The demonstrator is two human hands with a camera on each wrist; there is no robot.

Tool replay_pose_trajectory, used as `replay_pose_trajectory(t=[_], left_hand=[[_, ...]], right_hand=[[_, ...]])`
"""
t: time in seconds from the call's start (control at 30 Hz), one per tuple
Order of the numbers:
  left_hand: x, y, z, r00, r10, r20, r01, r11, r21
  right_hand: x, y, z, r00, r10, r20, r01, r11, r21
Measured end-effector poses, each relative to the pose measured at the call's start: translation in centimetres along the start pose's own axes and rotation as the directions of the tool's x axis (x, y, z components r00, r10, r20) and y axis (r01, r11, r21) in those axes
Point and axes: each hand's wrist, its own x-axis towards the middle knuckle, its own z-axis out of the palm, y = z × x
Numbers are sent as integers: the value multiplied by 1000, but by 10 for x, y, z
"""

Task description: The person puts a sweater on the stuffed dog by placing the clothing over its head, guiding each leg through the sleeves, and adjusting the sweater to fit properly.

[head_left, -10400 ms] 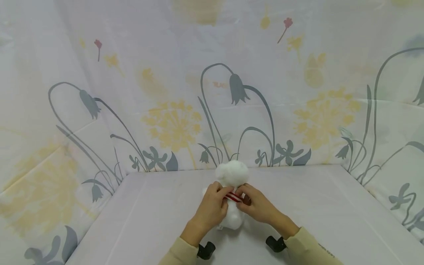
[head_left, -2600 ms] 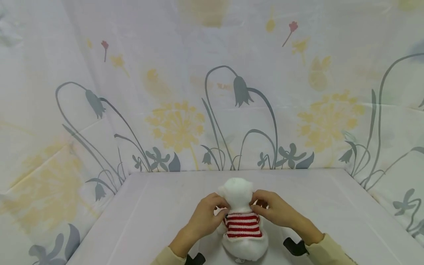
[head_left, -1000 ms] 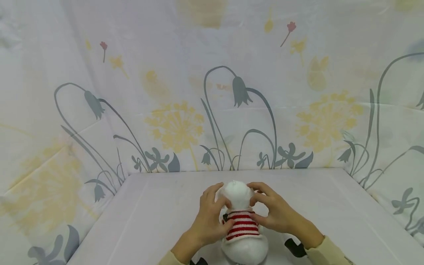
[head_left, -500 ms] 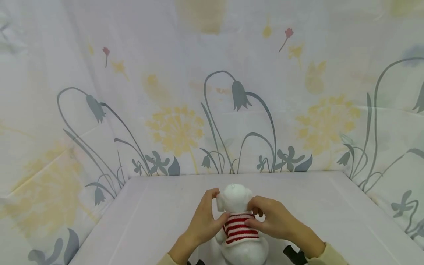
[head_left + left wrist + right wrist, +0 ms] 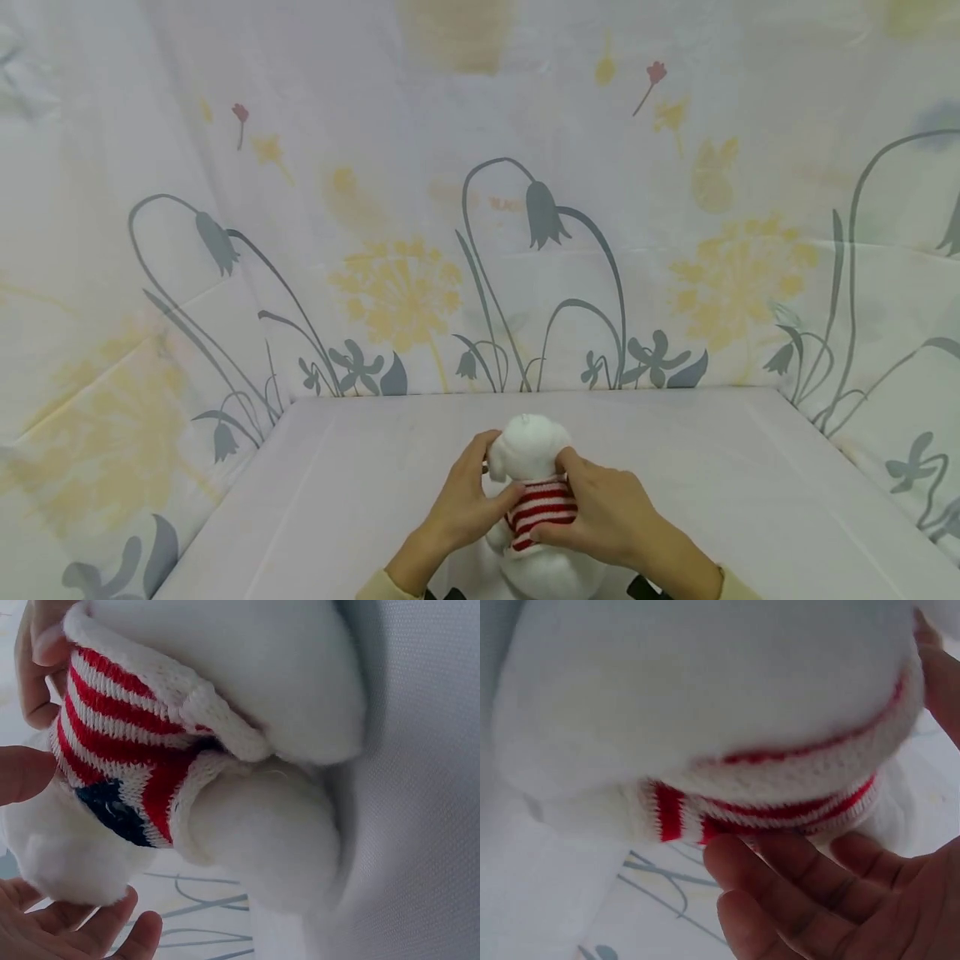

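Note:
A white plush toy [image 5: 531, 446] sits upright on the table with its back to the head camera. It wears a red-and-white striped knitted sweater [image 5: 543, 507]. Dark blue knit [image 5: 116, 812] shows on the sweater's side in the left wrist view. My left hand [image 5: 463, 502] holds the toy's left side, thumb at the sweater's upper edge and fingers beside the head. On the other side my right hand [image 5: 611, 512] grips the body. Its thumb lies across the lower back of the sweater, and its fingers [image 5: 780, 874] reach round the front. The toy's front is hidden from the head view.
The table [image 5: 360, 483] is covered in pale cloth. Behind it hangs a white curtain [image 5: 300, 108] printed with grey and yellow flowers. Dark wrist-camera mounts [image 5: 645, 587] show at the bottom edge beside the sleeves.
Earlier the hands pinched a narrow striped band at the toy's neck; now the sweater covers its back. Lately the right hand has shifted inward and its thumb lower, while the toy tilts slightly left.

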Motion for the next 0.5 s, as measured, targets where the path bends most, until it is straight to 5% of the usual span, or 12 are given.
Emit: replay_pose_trajectory(t=[0.27,0.5], left_hand=[[2,7,-6,995,38,-89,-43,998,-49],[2,8,-6,987,79,-138,-78,997,11]], right_hand=[[9,28,6,994,-105,-1,104,985,138],[17,51,15,965,-215,-151,229,970,85]])
